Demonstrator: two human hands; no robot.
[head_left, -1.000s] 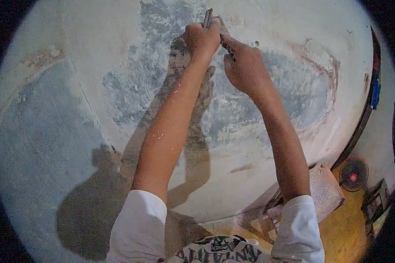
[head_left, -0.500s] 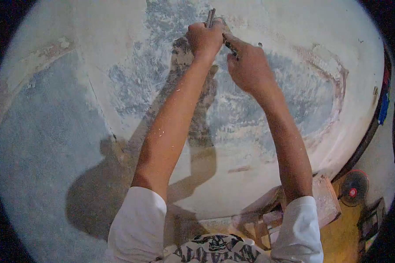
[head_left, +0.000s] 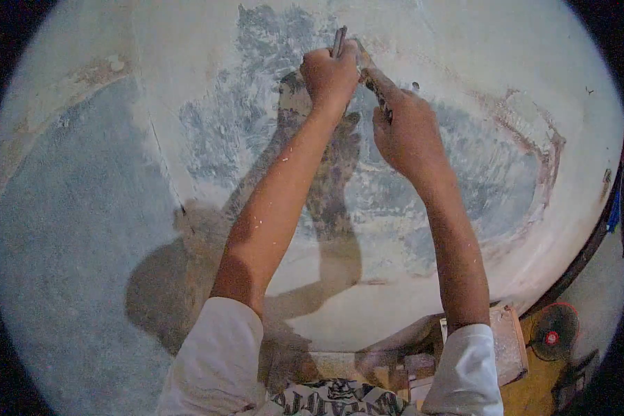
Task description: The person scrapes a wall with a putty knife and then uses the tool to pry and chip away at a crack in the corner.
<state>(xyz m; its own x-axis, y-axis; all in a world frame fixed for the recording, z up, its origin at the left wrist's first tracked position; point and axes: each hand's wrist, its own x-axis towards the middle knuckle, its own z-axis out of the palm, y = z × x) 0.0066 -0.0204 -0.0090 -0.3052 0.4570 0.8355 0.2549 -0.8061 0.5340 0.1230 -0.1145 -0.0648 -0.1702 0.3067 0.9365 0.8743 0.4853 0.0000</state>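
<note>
Both arms stretch up toward a pale curved surface (head_left: 367, 326) with rough grey patches (head_left: 208, 132). My left hand (head_left: 331, 76) is closed around a thin dark tool (head_left: 339, 41) whose end sticks up past the fingers. Just to its right, my right hand (head_left: 410, 132) grips the dark, stained handle of another tool (head_left: 376, 87), its index finger stretched along it. The far ends of both tools meet or overlap near the left fingertips; exactly how they touch cannot be made out. Shadows of the arms and head fall on the surface.
A large smooth grey area (head_left: 69, 229) covers the left side. A reddish-brown edged ridge (head_left: 551, 156) curves at the right. At the lower right are a dusty box (head_left: 509, 347) and a round black fan (head_left: 553, 333) with a red rim.
The view has shifted, so the surface and shadows appear slightly farther right. Both hands appear a little lower and to the right, still holding their tools.
</note>
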